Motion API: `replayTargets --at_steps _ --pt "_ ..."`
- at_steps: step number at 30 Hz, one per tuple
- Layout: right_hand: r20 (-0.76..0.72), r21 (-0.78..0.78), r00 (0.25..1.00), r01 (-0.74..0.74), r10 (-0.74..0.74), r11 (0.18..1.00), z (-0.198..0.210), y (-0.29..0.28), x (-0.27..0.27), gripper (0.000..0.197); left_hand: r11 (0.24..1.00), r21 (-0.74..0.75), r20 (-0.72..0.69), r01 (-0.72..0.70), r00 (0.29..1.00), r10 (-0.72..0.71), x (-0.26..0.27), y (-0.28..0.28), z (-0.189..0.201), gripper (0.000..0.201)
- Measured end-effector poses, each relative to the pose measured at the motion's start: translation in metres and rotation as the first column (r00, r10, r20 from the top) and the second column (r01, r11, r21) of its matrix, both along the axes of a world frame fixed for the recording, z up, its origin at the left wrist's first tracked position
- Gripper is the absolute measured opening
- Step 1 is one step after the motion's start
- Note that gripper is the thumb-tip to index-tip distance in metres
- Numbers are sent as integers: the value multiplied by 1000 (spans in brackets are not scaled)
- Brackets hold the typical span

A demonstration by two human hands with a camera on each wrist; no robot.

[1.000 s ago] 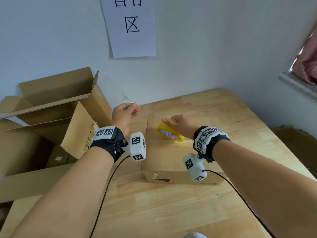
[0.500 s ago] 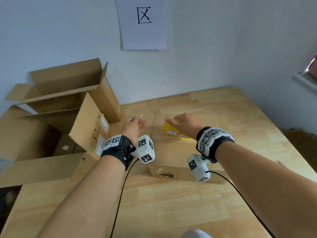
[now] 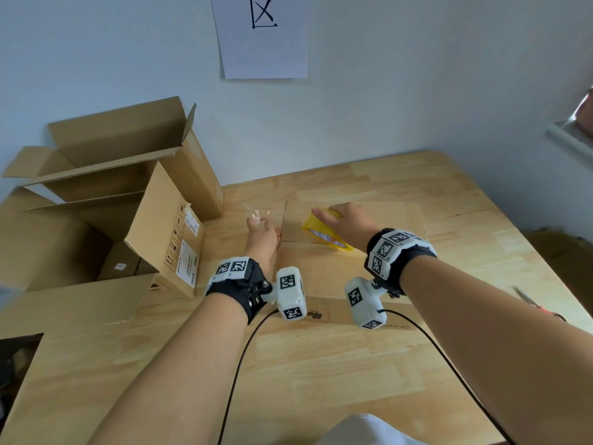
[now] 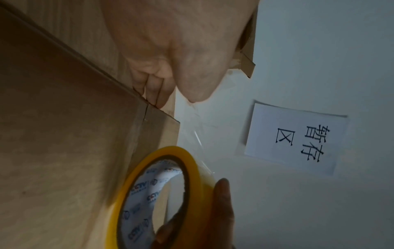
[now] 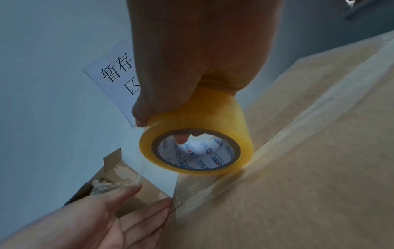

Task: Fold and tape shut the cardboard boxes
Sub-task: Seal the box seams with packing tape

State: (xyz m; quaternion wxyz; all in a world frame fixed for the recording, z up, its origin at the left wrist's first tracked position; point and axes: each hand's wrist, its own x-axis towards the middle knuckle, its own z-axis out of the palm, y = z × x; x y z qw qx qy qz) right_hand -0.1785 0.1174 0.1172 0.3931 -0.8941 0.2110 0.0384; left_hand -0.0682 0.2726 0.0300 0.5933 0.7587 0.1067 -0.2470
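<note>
The closed brown cardboard box (image 3: 337, 271) lies flat at the table's centre, its flaps meeting in a seam; stiff and light, it likely needs steadying at the seam's end. The right hand (image 3: 348, 221) grips the yellow roll of clear packing tape (image 3: 324, 234) on the seam. At nine o'clock, the left hand (image 3: 263, 236) pinches the thin, clingy free tape end (image 3: 256, 215), other fingers against the box edge. Open cardboard cartons (image 3: 122, 200) stand further towards nine o'clock.

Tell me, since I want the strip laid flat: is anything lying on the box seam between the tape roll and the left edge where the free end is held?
Nothing visible. The seam lies bare between the tape roll in the right hand and the edge, where the left hand pinches the tape end.
</note>
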Motion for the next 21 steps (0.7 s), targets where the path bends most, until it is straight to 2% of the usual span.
replayTargets --at_steps 2,3,7,10,14,18,21 --pt "-10 25 1000 10 -10 1000 -1 -2 2 59 999 -37 12 30 1000 -29 -18 -1 26 26" --pt "-18 27 1000 10 -10 1000 -1 -3 3 58 998 -62 14 30 999 -29 -24 -3 35 25" --pt "-43 43 999 22 -20 999 2 -11 5 57 995 -32 35 90 995 -89 -34 -4 37 52" --pt "-34 67 999 38 -36 997 0 -15 3 56 997 -62 95 54 994 -48 -40 -6 20 61" --pt "-22 76 999 30 -28 997 -4 -15 -1 58 995 60 223 -78 973 63 -44 -16 13 46" --pt "-33 92 999 30 -27 995 -6 -19 1 62 988 -2 220 -157 963 154 -46 -27 6 33" --pt "-33 104 999 31 -28 994 -7 -20 1 63 980 -11 298 -201 935 195 -49 -30 -3 23"
